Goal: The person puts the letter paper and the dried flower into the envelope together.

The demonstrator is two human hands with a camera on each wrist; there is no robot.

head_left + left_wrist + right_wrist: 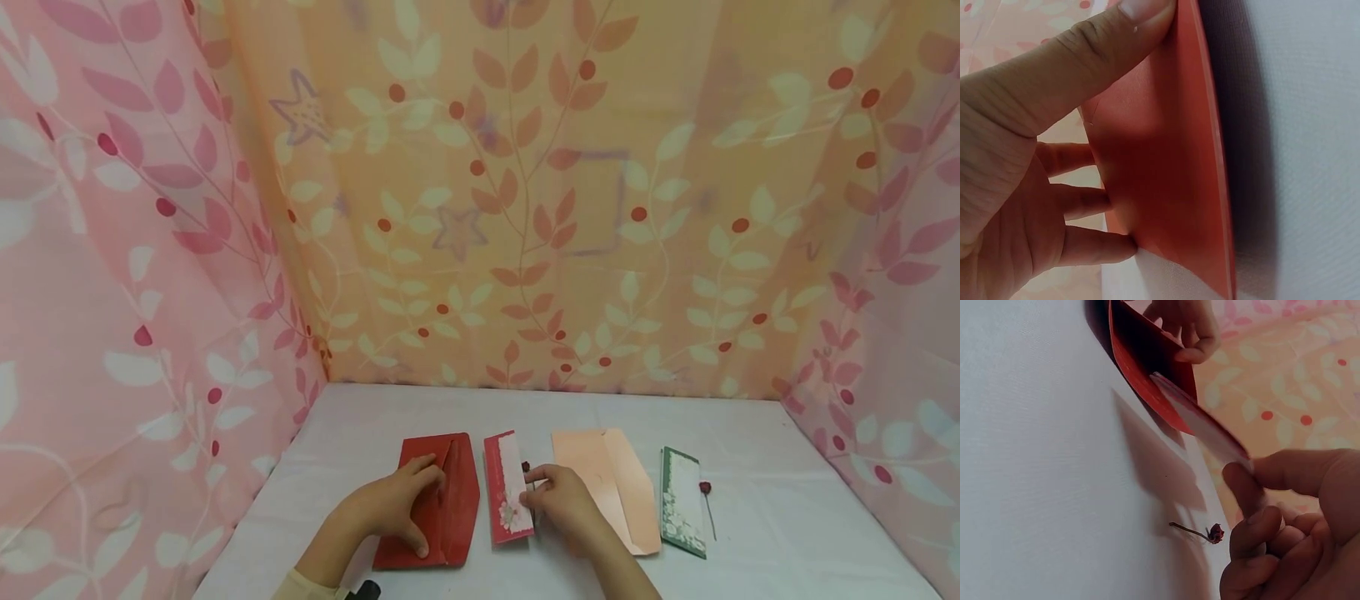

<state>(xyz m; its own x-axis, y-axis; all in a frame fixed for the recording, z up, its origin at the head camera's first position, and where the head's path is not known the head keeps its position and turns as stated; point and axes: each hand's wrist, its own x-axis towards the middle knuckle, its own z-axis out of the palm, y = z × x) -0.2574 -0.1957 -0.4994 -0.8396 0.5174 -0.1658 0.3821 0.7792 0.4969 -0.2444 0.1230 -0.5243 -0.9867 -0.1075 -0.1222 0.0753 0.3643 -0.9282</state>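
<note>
My left hand point(393, 504) holds a red envelope point(462, 512) at the left, its thumb near the lower edge and its fingers by the flap fold. In the right wrist view the envelope's mouth gapes. Between thumb and fingers, my right hand point(566, 504) pinches the edge of a folded card point(497, 475) with a red border and printed flowers. This card is tilted up off the table just right of the envelope, and one end overlaps the envelope's mouth in the right wrist view. A small dried red rose point(1215, 534) lies on the table beneath my right hand.
Right of the card lies a peach envelope point(633, 492) with its flap out, partly behind my right forearm. Farther right are a green-bordered card point(682, 508) and a second dried rose point(706, 489). Patterned curtains point(525, 208) enclose the white table point(795, 517) at the back and sides.
</note>
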